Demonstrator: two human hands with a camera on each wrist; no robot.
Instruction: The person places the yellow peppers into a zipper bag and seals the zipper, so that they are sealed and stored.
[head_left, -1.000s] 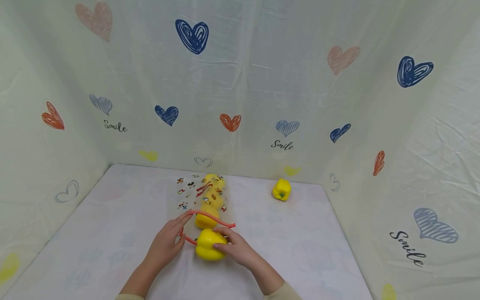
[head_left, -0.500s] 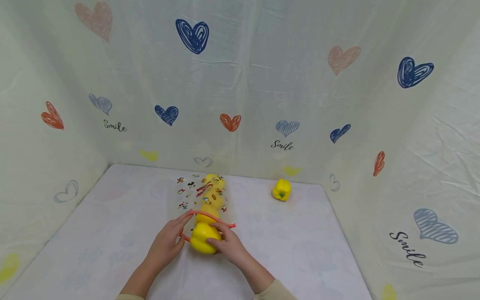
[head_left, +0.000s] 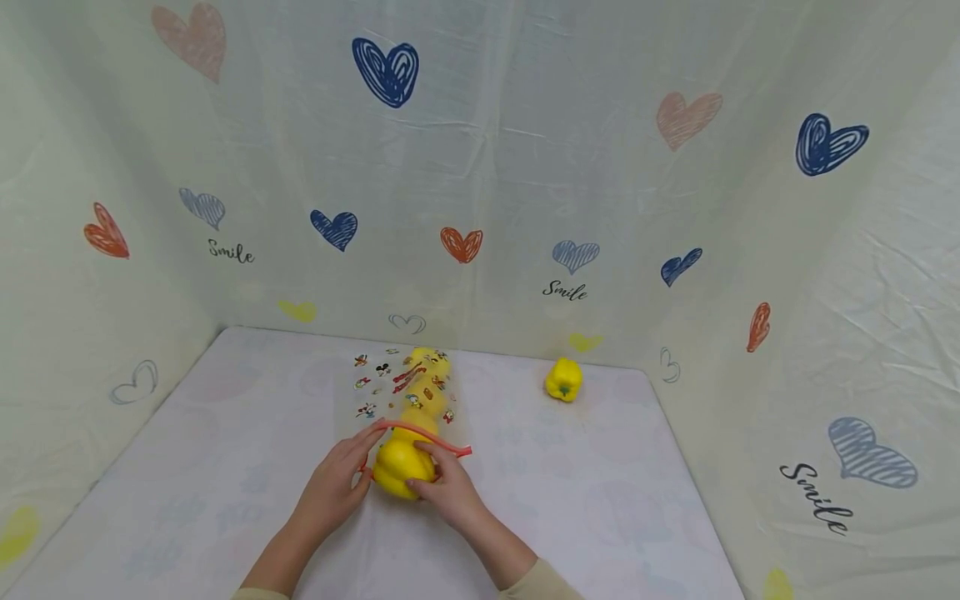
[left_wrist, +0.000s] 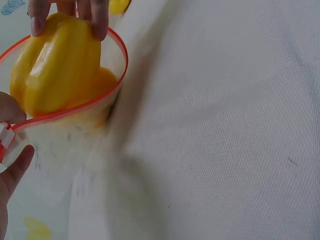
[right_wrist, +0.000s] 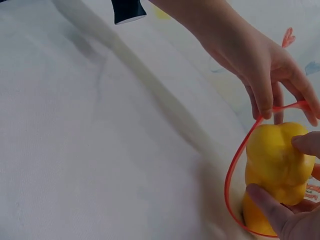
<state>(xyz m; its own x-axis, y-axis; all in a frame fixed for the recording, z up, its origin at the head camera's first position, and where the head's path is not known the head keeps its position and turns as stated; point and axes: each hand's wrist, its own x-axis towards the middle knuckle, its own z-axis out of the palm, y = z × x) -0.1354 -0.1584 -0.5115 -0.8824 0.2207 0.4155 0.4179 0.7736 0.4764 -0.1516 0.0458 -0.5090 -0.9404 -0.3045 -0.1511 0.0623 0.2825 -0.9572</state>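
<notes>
In the head view a clear plastic bag (head_left: 382, 390) printed with cartoon figures lies on the table. Yellow bell peppers (head_left: 427, 402) show through it in a row. The red rim (head_left: 441, 442) at its near end stands open; a white slider (left_wrist: 7, 136) sits on it in the left wrist view. My left hand (head_left: 335, 482) pinches this rim on its left side. With thumb and fingers, my right hand (head_left: 453, 493) grips another yellow bell pepper (head_left: 401, 468) in the bag's mouth. The right wrist view has the red rim looping around that pepper (right_wrist: 275, 152), close against a pepper behind it.
A single yellow bell pepper (head_left: 563, 380) lies toward the back right of the white-covered table (head_left: 600, 500). Behind and at both sides hangs a pale curtain (head_left: 510, 183) printed with hearts.
The right hand has brought its bell pepper left and away from me into the bag's mouth, up against the peppers inside. The left hand keeps its place on the rim.
</notes>
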